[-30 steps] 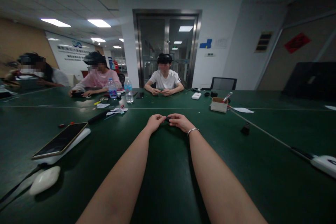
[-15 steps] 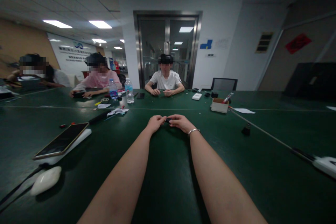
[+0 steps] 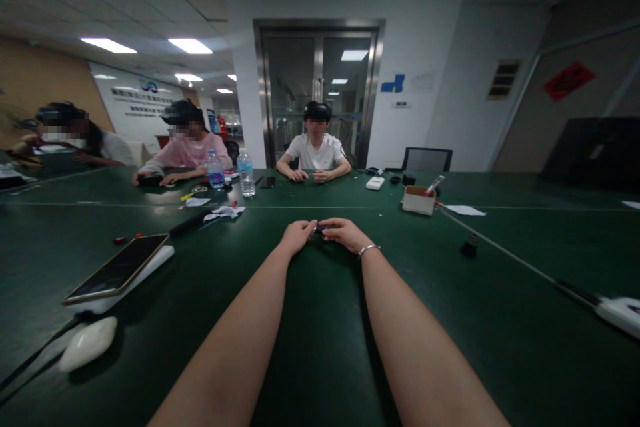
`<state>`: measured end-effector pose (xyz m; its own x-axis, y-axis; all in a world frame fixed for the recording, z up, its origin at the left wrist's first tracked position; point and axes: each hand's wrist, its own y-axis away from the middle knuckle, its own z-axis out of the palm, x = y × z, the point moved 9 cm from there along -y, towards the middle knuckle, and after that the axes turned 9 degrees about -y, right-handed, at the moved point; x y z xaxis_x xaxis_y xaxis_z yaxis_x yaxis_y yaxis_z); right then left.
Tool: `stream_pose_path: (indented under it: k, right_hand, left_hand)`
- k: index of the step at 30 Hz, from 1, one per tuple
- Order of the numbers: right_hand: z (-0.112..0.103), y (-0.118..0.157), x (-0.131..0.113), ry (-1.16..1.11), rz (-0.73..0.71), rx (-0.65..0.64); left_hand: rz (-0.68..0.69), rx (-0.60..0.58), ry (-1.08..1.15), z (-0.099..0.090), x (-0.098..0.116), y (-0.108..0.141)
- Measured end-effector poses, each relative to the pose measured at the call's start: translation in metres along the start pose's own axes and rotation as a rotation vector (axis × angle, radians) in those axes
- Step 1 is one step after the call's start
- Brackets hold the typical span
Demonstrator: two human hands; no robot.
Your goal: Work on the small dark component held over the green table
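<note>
Both my arms stretch out over the dark green table [image 3: 320,320]. Between my fingertips is a small black object [image 3: 320,229], too small and covered to name. My left hand [image 3: 299,237] pinches its left end, where a bright shiny bit shows. My right hand [image 3: 344,233], with a silver bangle [image 3: 369,250] at the wrist, is closed on its right end. The fingers nearly meet, and they hide most of the object.
At left lie a phone [image 3: 117,268] on a white block and a white rounded device [image 3: 89,345] with cables. Water bottles [image 3: 247,175], a small box [image 3: 419,201], a black brush-like item [image 3: 469,247] and a cable stand farther off. Several people sit across, one in a white shirt [image 3: 316,152].
My hands keep nearly the same place and grip, with only a slight shift at the left fingertips, where a shiny bit now shows more.
</note>
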<state>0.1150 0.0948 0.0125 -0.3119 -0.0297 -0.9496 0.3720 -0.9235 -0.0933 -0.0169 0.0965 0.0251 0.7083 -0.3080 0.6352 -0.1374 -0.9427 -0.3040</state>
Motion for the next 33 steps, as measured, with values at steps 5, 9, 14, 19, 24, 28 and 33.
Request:
stream_pose_path:
  k: [5, 9, 14, 19, 24, 28, 33]
  right_hand:
    - [-0.0009, -0.0022, 0.0020, 0.002, -0.001, -0.006]
    - [0.0011, -0.0033, 0.0055, 0.028, 0.026, -0.023]
    - [-0.0013, -0.0026, 0.0043, -0.016, 0.032, 0.017]
    - [-0.0054, -0.0025, 0.0016, -0.014, 0.005, 0.051]
    - [-0.0054, -0.0024, 0.0002, 0.012, -0.011, 0.058]
    - [-0.0034, -0.0003, -0.0004, 0.014, 0.007, 0.056]
    - [-0.0037, 0.0003, 0.0002, -0.005, 0.018, 0.063]
  left_hand:
    - [0.008, 0.027, -0.005, -0.0014, 0.0012, 0.0004]
    - [0.021, 0.048, 0.163, 0.0001, -0.0026, -0.0027]
    - [0.032, 0.031, 0.353, 0.0019, -0.0028, -0.0037]
    - [0.050, -0.045, 0.475, 0.0050, 0.0013, -0.0030]
    - [0.091, -0.020, 0.407, 0.0035, -0.0011, -0.0046]
    - [0.102, 0.004, 0.387, 0.0007, -0.0008, -0.0049]
    - [0.074, -0.017, 0.364, 0.0017, 0.0004, -0.0042]
